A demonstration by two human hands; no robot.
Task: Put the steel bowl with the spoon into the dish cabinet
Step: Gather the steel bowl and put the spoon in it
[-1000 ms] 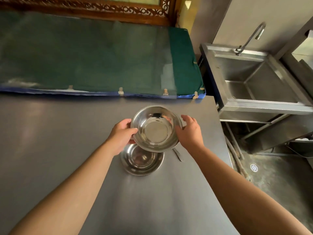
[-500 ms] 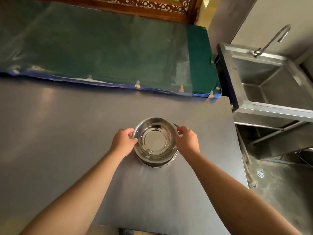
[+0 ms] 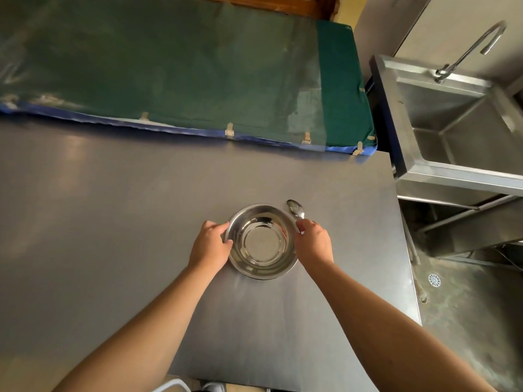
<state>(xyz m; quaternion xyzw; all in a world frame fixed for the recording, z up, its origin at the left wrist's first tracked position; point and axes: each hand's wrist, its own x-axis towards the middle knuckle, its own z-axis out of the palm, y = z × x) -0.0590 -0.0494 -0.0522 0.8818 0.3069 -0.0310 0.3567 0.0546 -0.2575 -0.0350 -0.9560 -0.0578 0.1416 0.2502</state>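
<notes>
A round steel bowl [image 3: 261, 241] rests on the grey metal table [image 3: 113, 222], nested in a second bowl whose rim shows beneath it. My left hand [image 3: 211, 244] grips the bowl's left rim. A steel spoon [image 3: 295, 208] lies just right of the bowl, its scoop pointing away from me. My right hand [image 3: 314, 241] is closed on the spoon's handle, beside the bowl's right rim. No dish cabinet is in view.
A green mat with a blue edge [image 3: 184, 75] lies beyond the table's far edge. A steel sink [image 3: 464, 131] with a curved tap [image 3: 469, 49] stands to the right. The table's right edge drops to a wet floor with a drain [image 3: 434, 280].
Both hands lowered the upper bowl into the one on the table. My right hand then left the bowl's rim and closed on the spoon's handle. The view shifted back from the table.
</notes>
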